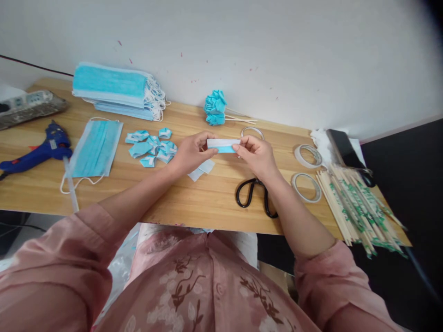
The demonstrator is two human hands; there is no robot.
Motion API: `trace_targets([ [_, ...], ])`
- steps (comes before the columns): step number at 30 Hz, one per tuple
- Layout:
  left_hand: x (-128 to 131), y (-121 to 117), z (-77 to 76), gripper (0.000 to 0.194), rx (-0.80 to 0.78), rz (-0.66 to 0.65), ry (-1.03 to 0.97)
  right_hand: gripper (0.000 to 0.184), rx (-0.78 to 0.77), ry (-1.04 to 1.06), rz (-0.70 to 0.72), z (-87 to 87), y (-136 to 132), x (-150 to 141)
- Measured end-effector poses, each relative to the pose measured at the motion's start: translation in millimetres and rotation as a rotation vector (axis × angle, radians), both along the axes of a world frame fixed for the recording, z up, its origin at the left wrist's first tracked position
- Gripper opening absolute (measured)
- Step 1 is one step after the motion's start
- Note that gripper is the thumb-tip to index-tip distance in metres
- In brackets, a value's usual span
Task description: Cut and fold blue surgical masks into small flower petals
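Between my two hands I hold a narrow folded strip of blue and white mask fabric (224,146), stretched level above the table. My left hand (192,152) pinches its left end with thumb and fingers. The right end is pinched by my right hand (258,154). Under my left hand lie small pale cut pieces (201,170). To the left is a cluster of folded blue mask-fabric pieces (152,146). Black-handled scissors (246,192) lie below my right hand, partly hidden by the forearm. A roll of tape (254,131) sits just behind that hand.
A stack of blue face masks (110,85) and blue fabric flowers (215,108) on sticks stand by the wall. At left are a single mask (95,147), a blue glue gun (51,145) and a power strip (32,103). Tape rolls (306,187), wrapped chopsticks (360,207) and a phone (346,147) lie right.
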State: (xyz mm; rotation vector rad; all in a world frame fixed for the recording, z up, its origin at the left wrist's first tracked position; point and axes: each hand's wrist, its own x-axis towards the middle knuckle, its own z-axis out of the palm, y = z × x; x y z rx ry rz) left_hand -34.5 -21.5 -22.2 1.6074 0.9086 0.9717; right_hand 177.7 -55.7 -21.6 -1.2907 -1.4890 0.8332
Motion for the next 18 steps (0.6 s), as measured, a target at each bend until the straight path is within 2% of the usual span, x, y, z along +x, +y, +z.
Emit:
trace_targets([
  [3,0.3,1.8,-0.3,0.023,-0.056,0.001,-0.117,0.036,0.002,0.0,-0.019,0.2,0.2,1.3],
  [6,0.8,1.7,1.7,0.04,-0.143,-0.008,-0.227,0.039,0.016,0.014,-0.035,1.9,-0.6,1.1],
  [9,1.9,-2.6,5.4,0.05,-0.28,-0.091,-0.313,0.041,0.035,0.052,-0.041,2.9,-2.6,-1.6],
  [13,2.4,-9.2,7.5,0.038,-0.395,-0.196,-0.27,0.041,0.05,0.025,-0.021,0.2,-5.7,-5.2],
  [18,0.9,-8.6,5.2,0.026,-0.362,-0.121,-0.185,0.041,0.018,0.041,0.001,-0.9,-7.0,-6.3],
])
